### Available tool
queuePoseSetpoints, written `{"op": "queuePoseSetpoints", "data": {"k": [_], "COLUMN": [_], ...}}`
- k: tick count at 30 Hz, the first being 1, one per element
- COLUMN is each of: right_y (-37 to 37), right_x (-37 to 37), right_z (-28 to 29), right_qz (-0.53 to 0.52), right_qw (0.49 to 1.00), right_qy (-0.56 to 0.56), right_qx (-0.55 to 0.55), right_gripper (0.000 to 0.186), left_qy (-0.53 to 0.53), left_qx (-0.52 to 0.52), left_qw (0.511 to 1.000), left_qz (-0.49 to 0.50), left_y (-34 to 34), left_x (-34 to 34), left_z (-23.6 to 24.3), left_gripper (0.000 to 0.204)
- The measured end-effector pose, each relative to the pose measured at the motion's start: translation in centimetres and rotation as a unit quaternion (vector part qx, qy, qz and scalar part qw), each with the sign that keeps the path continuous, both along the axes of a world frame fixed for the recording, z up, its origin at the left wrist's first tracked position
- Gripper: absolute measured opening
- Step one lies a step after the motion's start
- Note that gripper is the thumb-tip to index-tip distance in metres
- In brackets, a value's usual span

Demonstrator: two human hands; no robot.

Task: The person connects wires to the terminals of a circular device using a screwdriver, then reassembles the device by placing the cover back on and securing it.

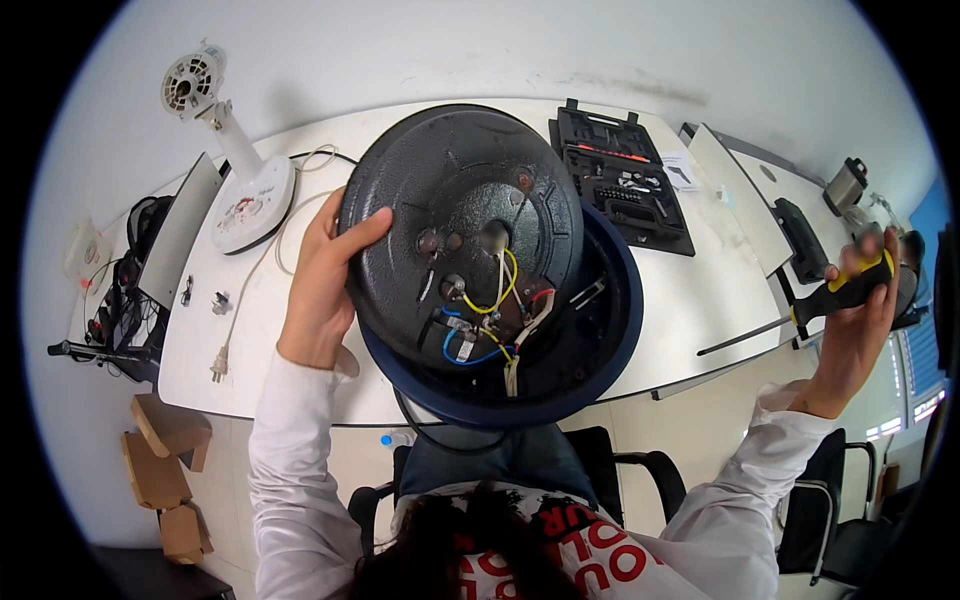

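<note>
Two hands busy, one part each: left hand [322,290] wraps the left rim of a round black base plate [460,230], thumb over the face and the other digits hidden behind, so that grip is pinching the plate edge. Plate is tilted up toward the camera, partly lifted out of a dark blue round housing [612,330] that sits at the near edge of the white desk [690,300], above the person's lap. Exposed on the plate's lower half: a wiring bundle [490,320] (yellow, blue, white, red leads) running down into the housing, so plate and housing are tethered. Right hand [860,320] is raised well off to the right, clear of the desk edge, grip pressed together around the black-and-yellow handle of a screwdriver [800,312]. Key relation: screwdriver's long axis runs from the handle at upper right down-left, tip pointing back toward the housing but well apart from it; the plate lies left of that tip, and the left hand is by far the nearer one to the wiring. Also on the desk: open black tool case [620,180] behind the housing, white fan stand [240,190] with its cord and plug [218,365] at far left. Cardboard pieces [165,460] on the floor lower left.
</note>
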State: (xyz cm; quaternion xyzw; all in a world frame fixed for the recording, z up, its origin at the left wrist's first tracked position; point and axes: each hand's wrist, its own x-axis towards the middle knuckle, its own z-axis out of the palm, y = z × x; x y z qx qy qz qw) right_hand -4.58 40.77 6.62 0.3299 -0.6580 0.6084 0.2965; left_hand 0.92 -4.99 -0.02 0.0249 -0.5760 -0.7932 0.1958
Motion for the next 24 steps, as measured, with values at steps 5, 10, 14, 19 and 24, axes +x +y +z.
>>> {"op": "queuePoseSetpoints", "data": {"k": [5, 10, 14, 19, 24], "right_y": [0.1, -0.2, -4.7, -7.3, -7.6], "right_x": [-1.1, -1.3, 0.5, 0.5, 0.5], "right_z": [-1.1, -2.1, -4.1, -6.7, -10.0], "right_qz": [-0.003, 0.008, 0.011, 0.042, 0.051], "right_qw": [1.0, 0.992, 0.976, 0.949, 0.942], "right_qy": [0.003, 0.04, 0.039, 0.052, 0.02], "right_qx": [0.007, 0.116, 0.215, 0.309, 0.331], "right_gripper": [0.063, 0.051, 0.043, 0.034, 0.029], "left_qy": [0.046, 0.08, 0.093, 0.134, 0.157], "left_qx": [-0.054, -0.143, -0.201, -0.272, -0.24], "left_qw": [0.997, 0.981, 0.96, 0.944, 0.954], "left_qz": [0.036, 0.104, 0.172, 0.133, 0.082], "left_y": [0.6, 2.8, 4.9, 4.2, 4.5], "left_x": [1.8, 4.1, 5.5, 6.1, 5.9], "left_z": [1.4, 3.0, 3.4, 3.1, 2.8], "left_gripper": [0.048, 0.051, 0.06, 0.064, 0.065]}}
